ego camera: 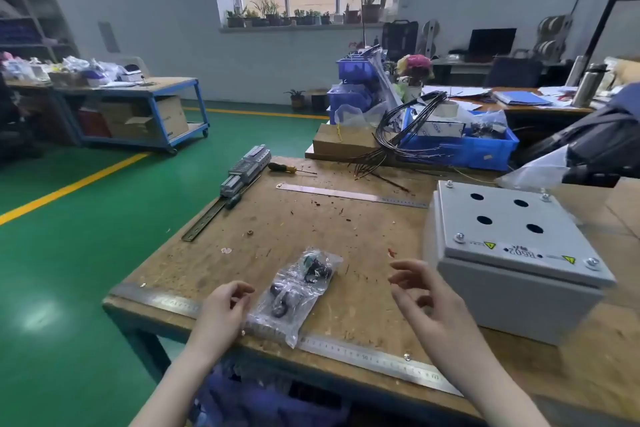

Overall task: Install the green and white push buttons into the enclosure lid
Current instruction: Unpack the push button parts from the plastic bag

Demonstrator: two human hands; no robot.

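Four empty holes mark the lid [512,218]; our left hand [221,308] touches the bag [298,291] (near edge), right hand [422,298] released, both grasping nothing.

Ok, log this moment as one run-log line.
stage: pre-install | left hand: at bag edge | right hand: open, empty | parts bag: on bench | enclosure lid: four holes empty

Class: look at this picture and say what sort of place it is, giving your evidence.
Probably an electrical assembly workshop: a scarred wooden workbench, a grey metal enclosure with four holes in its lid, blue parts bins, and a bundle of black wires.
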